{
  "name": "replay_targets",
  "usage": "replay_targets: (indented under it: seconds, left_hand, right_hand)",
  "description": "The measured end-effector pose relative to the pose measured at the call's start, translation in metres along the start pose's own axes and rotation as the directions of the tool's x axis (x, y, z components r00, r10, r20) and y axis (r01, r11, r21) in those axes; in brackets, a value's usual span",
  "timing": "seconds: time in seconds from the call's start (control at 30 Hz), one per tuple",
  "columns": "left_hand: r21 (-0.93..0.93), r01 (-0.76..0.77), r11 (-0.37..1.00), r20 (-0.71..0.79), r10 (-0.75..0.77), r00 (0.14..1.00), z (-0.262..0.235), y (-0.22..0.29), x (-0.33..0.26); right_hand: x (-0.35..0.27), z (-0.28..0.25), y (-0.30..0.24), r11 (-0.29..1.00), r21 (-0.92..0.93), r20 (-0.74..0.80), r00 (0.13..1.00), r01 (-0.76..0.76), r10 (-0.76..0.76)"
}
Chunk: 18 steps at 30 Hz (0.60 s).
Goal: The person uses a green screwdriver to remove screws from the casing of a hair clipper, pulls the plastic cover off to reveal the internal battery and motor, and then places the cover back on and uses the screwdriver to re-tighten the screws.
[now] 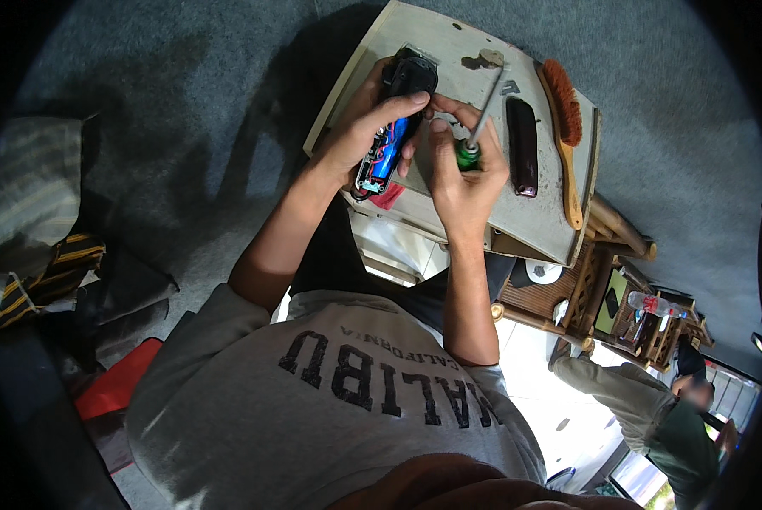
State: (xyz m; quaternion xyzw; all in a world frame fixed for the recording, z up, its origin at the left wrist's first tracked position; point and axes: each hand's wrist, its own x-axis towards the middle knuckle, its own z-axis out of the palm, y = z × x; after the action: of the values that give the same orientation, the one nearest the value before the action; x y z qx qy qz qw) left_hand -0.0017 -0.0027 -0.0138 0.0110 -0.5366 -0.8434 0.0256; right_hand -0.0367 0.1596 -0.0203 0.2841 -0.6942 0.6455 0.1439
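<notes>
My left hand [357,140] is wrapped round an opened hair clipper [388,151], its thumb across the black upper end. The lower half lies bare, with a blue cylindrical battery, red wires and a small circuit board showing. My right hand [470,194] holds a screwdriver [467,155] by its green handle, the metal shaft pointing up and away. Thumb and forefinger of that hand come close together beside the clipper; whether something small is between them I cannot tell. To the right, a dark maroon clipper housing [524,146] lies on the worn white tabletop [474,30].
A wooden-handled brush [571,161] with orange bristles lies near the table's right edge. A red scrap [387,197] is at the near edge. Bamboo furniture [598,297] stands at right, holding a plastic bottle [653,304]. Another person [636,404] is farther off, lower right.
</notes>
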Motion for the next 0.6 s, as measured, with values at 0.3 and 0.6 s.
replay_targets:
  seconds: [0.3, 0.6]
  left_hand:
    - [-0.392, 0.045, 0.919, 0.166, 0.023, 0.986, -0.01, -0.002, 0.009]
    - [-0.267, 0.079, 0.96, 0.15, -0.04, 0.988, -0.016, -0.004, 0.011]
  right_hand:
    - [-0.001, -0.007, -0.007, 0.915, 0.195, -0.032, 0.93, -0.354, 0.367]
    - [-0.001, -0.004, -0.001, 0.947, 0.091, 0.017, 0.951, -0.309, 0.309]
